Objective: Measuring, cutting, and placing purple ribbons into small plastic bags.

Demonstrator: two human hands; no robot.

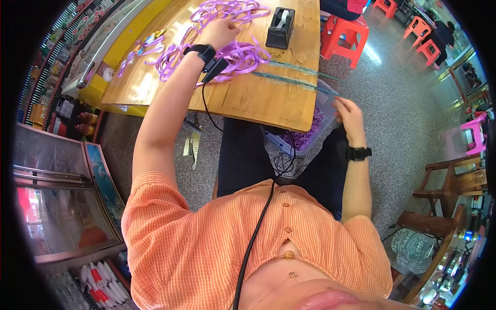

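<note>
My left hand (219,34) is over a heap of purple ribbon (240,58) on the wooden table, its fingers curled inward. What those fingers hold, if anything, is hidden. Two long, thin blue-green strips (289,84) lie side by side across the table's right part, their ends reaching past its edge. Just off that edge, my right hand (350,119) has its fingers bent together at the end of the nearer strip and appears to pinch it. A black tape dispenser (280,31) stands beyond the strips, right of the ribbon.
Below the table's right corner is a clear plastic bin (324,124) of purple pieces. A black cable (209,111) runs from my left wrist. Red plastic stools (343,40) stand to the right, with a person seated at the back. A glass-fronted cabinet (62,206) is at left.
</note>
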